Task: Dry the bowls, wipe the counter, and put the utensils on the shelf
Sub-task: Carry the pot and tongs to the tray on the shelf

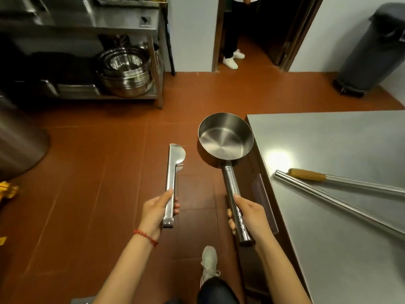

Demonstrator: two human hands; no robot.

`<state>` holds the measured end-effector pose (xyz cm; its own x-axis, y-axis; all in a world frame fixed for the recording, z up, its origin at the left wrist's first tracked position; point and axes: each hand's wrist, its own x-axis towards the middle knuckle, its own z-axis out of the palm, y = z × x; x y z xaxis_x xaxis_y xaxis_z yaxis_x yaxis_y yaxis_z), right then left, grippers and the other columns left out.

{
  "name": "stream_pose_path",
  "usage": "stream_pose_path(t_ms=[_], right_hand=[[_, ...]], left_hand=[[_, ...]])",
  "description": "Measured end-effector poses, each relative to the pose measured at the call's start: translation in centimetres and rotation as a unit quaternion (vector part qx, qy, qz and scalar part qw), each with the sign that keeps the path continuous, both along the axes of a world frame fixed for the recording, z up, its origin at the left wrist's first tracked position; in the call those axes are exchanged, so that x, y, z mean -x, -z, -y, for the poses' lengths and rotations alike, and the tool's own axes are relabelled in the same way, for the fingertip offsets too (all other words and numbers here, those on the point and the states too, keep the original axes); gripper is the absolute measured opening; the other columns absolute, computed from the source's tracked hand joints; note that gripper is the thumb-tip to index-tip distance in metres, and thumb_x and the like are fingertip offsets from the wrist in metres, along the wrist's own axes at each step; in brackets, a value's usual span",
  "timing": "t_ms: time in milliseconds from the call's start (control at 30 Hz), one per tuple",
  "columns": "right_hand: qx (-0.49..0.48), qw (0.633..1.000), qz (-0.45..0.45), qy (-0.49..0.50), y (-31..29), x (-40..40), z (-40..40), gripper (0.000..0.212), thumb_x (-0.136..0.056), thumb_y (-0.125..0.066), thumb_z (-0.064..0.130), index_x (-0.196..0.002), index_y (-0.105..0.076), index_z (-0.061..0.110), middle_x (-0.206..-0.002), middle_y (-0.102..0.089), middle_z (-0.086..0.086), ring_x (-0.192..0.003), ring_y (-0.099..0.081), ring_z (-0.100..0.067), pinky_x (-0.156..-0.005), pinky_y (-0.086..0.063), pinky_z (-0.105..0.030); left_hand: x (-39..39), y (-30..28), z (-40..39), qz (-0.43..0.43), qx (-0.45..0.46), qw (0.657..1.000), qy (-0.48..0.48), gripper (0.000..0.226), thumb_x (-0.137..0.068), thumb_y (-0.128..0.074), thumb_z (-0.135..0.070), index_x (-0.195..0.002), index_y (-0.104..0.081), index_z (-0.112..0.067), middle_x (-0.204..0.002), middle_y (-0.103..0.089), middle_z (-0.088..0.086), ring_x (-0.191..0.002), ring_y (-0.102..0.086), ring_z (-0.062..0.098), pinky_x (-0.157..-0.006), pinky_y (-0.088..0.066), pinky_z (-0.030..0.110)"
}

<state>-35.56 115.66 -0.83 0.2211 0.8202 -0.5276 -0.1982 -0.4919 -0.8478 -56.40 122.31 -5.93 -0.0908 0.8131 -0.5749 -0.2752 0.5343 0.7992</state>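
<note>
My left hand (156, 212) gripped closed tongs (173, 178) and my right hand (249, 213) curled round the ladle (225, 139) handle beside the surface (328, 132), so I judged I was shelving utensils, needing to cross to the far shelf (122, 96).

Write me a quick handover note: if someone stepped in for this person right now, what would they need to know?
Left hand: fingers wrapped round the steel tongs, held over the floor.
Right hand: fingers grip the handle of the steel ladle pan, bowl up, beside the counter's corner.
Stacked steel bowls sit on the lower shelf ahead.
Two long-handled utensils lie on the counter.
Left: shelve the tongs and pan, then fetch those two. Whether the wiping is done cannot be told.
</note>
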Motion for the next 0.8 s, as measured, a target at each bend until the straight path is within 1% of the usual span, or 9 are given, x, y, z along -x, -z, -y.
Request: stream_pose_path(t_ms=[200,333,467,700,800], right_hand=[[-0.015,1.000,0.004,-0.023,0.5,-2.9,-10.9,0.028,-0.090,-0.054,0.027,-0.073,-0.056,0.005,-0.052,-0.058,-0.007,-0.035,-0.051,-0.017,-0.035,-0.043,-0.022],[-0.015,0.999,0.022,-0.036,0.2,-4.1,-17.4,0.028,-0.090,-0.055,0.026,-0.072,-0.056,0.005,-0.056,-0.058,-0.010,-0.036,-0.052,-0.018,-0.036,-0.043,-0.023],[-0.006,0.999,0.011,-0.041,0.7,-4.4,-24.2,0.028,-0.090,-0.055,0.026,-0.075,-0.057,0.003,-0.058,-0.058,-0.012,-0.038,-0.052,-0.019,-0.037,-0.044,-0.024],[0.000,1.000,0.001,-0.014,2.0,-3.5,-38.7,0.025,-0.090,-0.056,0.025,-0.078,-0.055,0.002,-0.058,-0.057,-0.014,-0.036,-0.051,-0.020,-0.037,-0.044,-0.023],[0.003,1.000,-0.002,0.003,1.7,-3.0,-45.0,0.025,-0.089,-0.056,0.024,-0.073,-0.054,0.005,-0.054,-0.057,-0.010,-0.034,-0.050,-0.019,-0.035,-0.042,-0.023]], left_hand=[[-3.1,0.1,-9.3,-0.008,-0.005,1.000,-0.017,0.020,-0.080,-0.068,-0.019,-0.073,-0.066,-0.001,-0.054,-0.068,0.004,-0.046,-0.062,0.012,-0.042,-0.052,0.020],[-4.3,-0.4,-15.1,-0.002,0.004,1.000,-0.025,0.018,-0.081,-0.067,-0.019,-0.074,-0.065,-0.003,-0.053,-0.068,0.004,-0.045,-0.062,0.012,-0.042,-0.052,0.020],[-4.4,-0.1,-21.7,0.003,0.011,0.999,-0.033,0.017,-0.082,-0.066,-0.019,-0.074,-0.064,-0.004,-0.052,-0.068,0.003,-0.045,-0.062,0.012,-0.042,-0.052,0.020],[-3.5,0.9,-37.5,0.007,0.009,1.000,-0.014,0.019,-0.080,-0.068,-0.020,-0.072,-0.065,-0.003,-0.052,-0.068,0.004,-0.044,-0.061,0.013,-0.041,-0.051,0.020],[-2.7,0.7,-44.4,0.004,0.006,1.000,-0.012,0.021,-0.078,-0.070,-0.023,-0.074,-0.067,-0.003,-0.054,-0.069,0.005,-0.046,-0.063,0.014,-0.042,-0.050,0.021]])
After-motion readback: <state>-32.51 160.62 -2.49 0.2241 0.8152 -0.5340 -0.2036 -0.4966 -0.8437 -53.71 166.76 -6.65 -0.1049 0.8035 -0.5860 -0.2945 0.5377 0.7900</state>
